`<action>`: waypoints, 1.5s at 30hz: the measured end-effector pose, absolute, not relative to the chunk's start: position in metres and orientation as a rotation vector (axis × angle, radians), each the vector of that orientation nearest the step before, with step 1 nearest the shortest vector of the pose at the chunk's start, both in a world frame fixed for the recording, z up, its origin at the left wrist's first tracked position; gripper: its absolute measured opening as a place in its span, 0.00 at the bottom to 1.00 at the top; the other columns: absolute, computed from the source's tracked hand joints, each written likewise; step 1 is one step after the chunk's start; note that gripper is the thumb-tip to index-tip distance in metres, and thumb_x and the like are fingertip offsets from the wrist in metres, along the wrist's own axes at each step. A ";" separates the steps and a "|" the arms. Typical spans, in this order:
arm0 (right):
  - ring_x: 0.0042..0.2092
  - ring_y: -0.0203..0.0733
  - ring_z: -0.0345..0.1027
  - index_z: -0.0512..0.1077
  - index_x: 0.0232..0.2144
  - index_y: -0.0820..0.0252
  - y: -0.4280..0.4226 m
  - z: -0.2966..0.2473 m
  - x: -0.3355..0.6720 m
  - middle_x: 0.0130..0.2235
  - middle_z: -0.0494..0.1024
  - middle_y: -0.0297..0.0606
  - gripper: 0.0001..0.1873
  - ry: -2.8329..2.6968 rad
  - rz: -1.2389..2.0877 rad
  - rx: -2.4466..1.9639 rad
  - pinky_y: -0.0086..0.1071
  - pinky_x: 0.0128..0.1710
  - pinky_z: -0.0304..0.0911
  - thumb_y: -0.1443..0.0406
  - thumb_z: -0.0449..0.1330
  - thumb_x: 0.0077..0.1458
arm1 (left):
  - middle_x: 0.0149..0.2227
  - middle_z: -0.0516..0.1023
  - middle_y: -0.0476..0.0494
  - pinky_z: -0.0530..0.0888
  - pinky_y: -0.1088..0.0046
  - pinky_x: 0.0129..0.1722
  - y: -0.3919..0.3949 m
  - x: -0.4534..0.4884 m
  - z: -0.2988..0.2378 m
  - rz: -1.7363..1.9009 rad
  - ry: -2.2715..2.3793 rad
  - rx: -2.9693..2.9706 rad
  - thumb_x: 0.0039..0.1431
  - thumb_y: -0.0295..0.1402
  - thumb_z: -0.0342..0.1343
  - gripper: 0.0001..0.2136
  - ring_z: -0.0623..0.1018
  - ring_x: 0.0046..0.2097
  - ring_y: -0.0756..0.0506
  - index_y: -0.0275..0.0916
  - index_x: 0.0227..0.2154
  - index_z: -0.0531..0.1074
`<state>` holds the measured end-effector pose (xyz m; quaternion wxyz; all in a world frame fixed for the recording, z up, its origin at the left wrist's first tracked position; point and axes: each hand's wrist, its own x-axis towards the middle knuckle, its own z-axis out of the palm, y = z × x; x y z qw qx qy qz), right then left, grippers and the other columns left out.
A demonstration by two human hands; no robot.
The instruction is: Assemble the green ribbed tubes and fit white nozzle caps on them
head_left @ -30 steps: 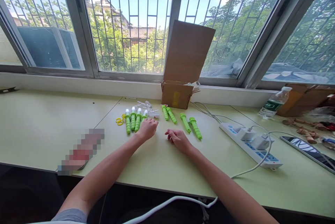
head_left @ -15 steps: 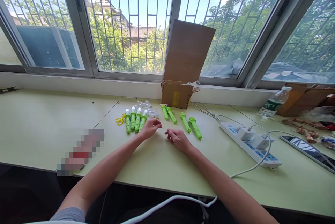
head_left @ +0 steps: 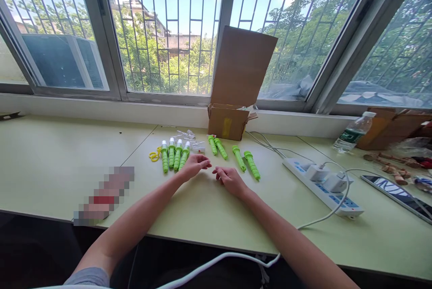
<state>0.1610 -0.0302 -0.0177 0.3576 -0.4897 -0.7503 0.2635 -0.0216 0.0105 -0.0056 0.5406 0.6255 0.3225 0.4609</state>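
My left hand (head_left: 195, 166) is in a pinch above the table, thumb against fingers. Close in front of it, my right hand (head_left: 230, 180) is closed too, its fingers curled and their tips toward the left ones. A narrow gap shows between the hands; anything in either pinch is too small to make out. Beside my left hand lies a row of several green ribbed plastic tubes with clear-white tops (head_left: 171, 154). Beyond the hands are two green tubes without such tops (head_left: 221, 148), and two more green tubes (head_left: 251, 165) lie to the right. Small clear plastic pieces (head_left: 197, 146) lie behind the row.
Yellow-handled scissors (head_left: 154, 156) lie left of the row. An open cardboard box (head_left: 225, 122) stands by the window. Rightward are a white power strip (head_left: 322, 187) with plugs and cables, a water bottle (head_left: 355, 133), and a phone (head_left: 398, 194). A pixelated item (head_left: 106, 194) lies at left.
My left hand has shifted slightly right, its fingertips nearer to my right hand. The right hand and the green tubes look unchanged.
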 end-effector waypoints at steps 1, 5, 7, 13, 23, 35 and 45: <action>0.23 0.36 0.64 0.77 0.32 0.64 -0.030 -0.018 0.161 0.24 0.75 0.37 0.28 -1.938 0.676 -1.263 0.29 0.26 0.60 0.52 0.44 0.60 | 0.27 0.78 0.40 0.74 0.69 0.36 0.010 -0.022 -0.005 1.090 0.768 1.488 0.46 0.39 0.63 0.15 0.78 0.32 0.47 0.30 0.30 0.73; 0.23 0.37 0.65 0.77 0.32 0.64 -0.030 -0.018 0.161 0.24 0.75 0.37 0.28 -1.944 0.659 -1.259 0.29 0.26 0.60 0.51 0.44 0.60 | 0.26 0.78 0.42 0.74 0.70 0.35 0.009 -0.022 -0.004 1.074 0.767 1.508 0.44 0.36 0.63 0.12 0.78 0.31 0.47 0.31 0.27 0.74; 0.23 0.37 0.65 0.77 0.33 0.64 -0.031 -0.018 0.161 0.24 0.75 0.37 0.28 -1.946 0.653 -1.267 0.30 0.26 0.60 0.51 0.43 0.60 | 0.26 0.78 0.42 0.74 0.71 0.35 0.008 -0.022 -0.003 1.071 0.777 1.522 0.43 0.35 0.63 0.11 0.78 0.31 0.47 0.31 0.26 0.74; 0.23 0.37 0.65 0.77 0.33 0.64 -0.030 -0.017 0.161 0.24 0.75 0.38 0.28 -1.946 0.661 -1.271 0.29 0.26 0.60 0.51 0.44 0.60 | 0.26 0.79 0.41 0.73 0.72 0.33 0.007 -0.022 -0.001 1.052 0.786 1.560 0.42 0.35 0.64 0.11 0.77 0.29 0.48 0.31 0.26 0.75; 0.24 0.37 0.65 0.76 0.32 0.65 -0.032 -0.015 0.160 0.24 0.75 0.38 0.29 -1.932 0.680 -1.263 0.29 0.26 0.59 0.50 0.44 0.59 | 0.26 0.79 0.41 0.74 0.71 0.34 0.010 -0.023 -0.004 1.042 0.762 1.557 0.42 0.37 0.65 0.13 0.77 0.29 0.49 0.30 0.28 0.77; 0.23 0.37 0.65 0.76 0.31 0.63 -0.032 -0.015 0.159 0.23 0.74 0.36 0.28 -1.940 0.660 -1.262 0.29 0.25 0.60 0.50 0.44 0.59 | 0.27 0.78 0.44 0.72 0.73 0.31 0.016 -0.026 -0.005 1.295 1.031 1.912 0.51 0.35 0.59 0.07 0.76 0.30 0.49 0.35 0.27 0.73; 0.23 0.36 0.64 0.75 0.34 0.63 -0.034 -0.013 0.162 0.25 0.73 0.36 0.25 -1.937 0.582 -1.273 0.30 0.26 0.60 0.52 0.45 0.59 | 0.39 0.74 0.37 0.67 0.65 0.42 0.017 -0.059 0.027 1.111 1.862 2.591 0.60 0.32 0.46 0.10 0.71 0.45 0.40 0.37 0.38 0.71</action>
